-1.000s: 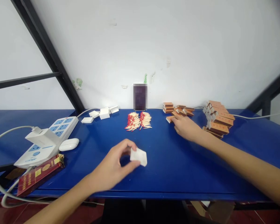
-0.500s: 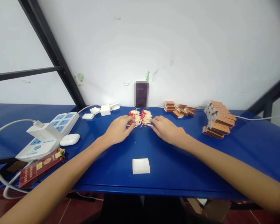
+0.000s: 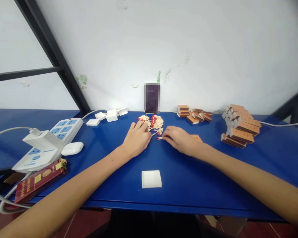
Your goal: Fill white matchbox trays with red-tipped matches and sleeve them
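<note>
Two heaps of red-tipped matches lie on the blue table, the left heap (image 3: 144, 118) and the right heap (image 3: 157, 121). My left hand (image 3: 137, 140) is closed at the near side of the left heap, hiding part of it. A match (image 3: 153, 134) pokes out by its fingertips. In front of the right heap, my right hand (image 3: 177, 138) pinches a few matches (image 3: 159, 138), red heads pointing left. Several loose matches (image 3: 160, 131) lie between the hands. Nearer to me sits a white matchbox tray (image 3: 151, 179). An orange matchbox piece (image 3: 196, 138) is partly hidden behind my right wrist.
White trays (image 3: 112, 115) stand at the back left. Orange matchbox sleeves (image 3: 197, 115) and a larger stack of matchboxes (image 3: 242, 127) are on the right. A power strip (image 3: 67, 127), a white earbud case (image 3: 72, 148) and a red box (image 3: 41, 180) occupy the left.
My left hand has moved slightly right and its fingers have curled in. The right hand has come slightly nearer to me, with matches now showing in its pinch. The view has shifted slightly.
</note>
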Demonstrator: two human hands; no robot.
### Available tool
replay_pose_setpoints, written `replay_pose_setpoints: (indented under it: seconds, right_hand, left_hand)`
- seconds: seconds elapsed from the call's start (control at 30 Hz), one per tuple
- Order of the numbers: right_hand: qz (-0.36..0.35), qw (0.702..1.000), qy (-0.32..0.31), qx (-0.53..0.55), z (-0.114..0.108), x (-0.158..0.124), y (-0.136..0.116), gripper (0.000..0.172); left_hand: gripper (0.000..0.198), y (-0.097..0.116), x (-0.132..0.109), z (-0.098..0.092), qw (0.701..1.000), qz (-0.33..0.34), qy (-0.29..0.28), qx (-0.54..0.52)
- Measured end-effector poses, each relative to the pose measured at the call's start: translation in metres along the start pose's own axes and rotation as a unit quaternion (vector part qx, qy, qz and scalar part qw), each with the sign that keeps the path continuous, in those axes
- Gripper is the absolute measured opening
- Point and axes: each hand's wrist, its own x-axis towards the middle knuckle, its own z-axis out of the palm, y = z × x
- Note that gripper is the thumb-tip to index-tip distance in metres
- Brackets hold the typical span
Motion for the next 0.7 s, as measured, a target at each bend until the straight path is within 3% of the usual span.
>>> replay_pose_setpoints:
  seconds: [0.17, 0.23, 0.33, 0.47, 0.7]
  right_hand:
    - [-0.007, 1.000, 0.024, 0.000, -0.002, 0.008, 0.013, 0.018]
    - [-0.022, 0.999, 0.026, 0.006, -0.004, 0.011, 0.019, 0.026]
    - [-0.057, 0.998, -0.006, 0.013, -0.008, 0.014, 0.025, 0.034]
    - [-0.082, 0.995, -0.050, -0.005, -0.010, 0.015, 0.026, 0.032]
    - [-0.085, 0.992, -0.054, -0.076, -0.013, 0.023, 0.022, 0.032]
  left_hand:
    - [0.030, -0.005, -0.012, -0.005, 1.000, -0.001, -0.001, 0.002]
    - [0.029, -0.011, -0.017, -0.005, 1.000, -0.003, 0.002, -0.005]
    - [0.035, -0.022, -0.023, -0.006, 0.999, -0.013, 0.001, -0.037]
    - [0.039, -0.039, -0.028, -0.010, 0.996, -0.028, -0.024, -0.078]
    - [0.031, -0.049, -0.028, -0.006, 0.994, -0.016, -0.037, -0.103]
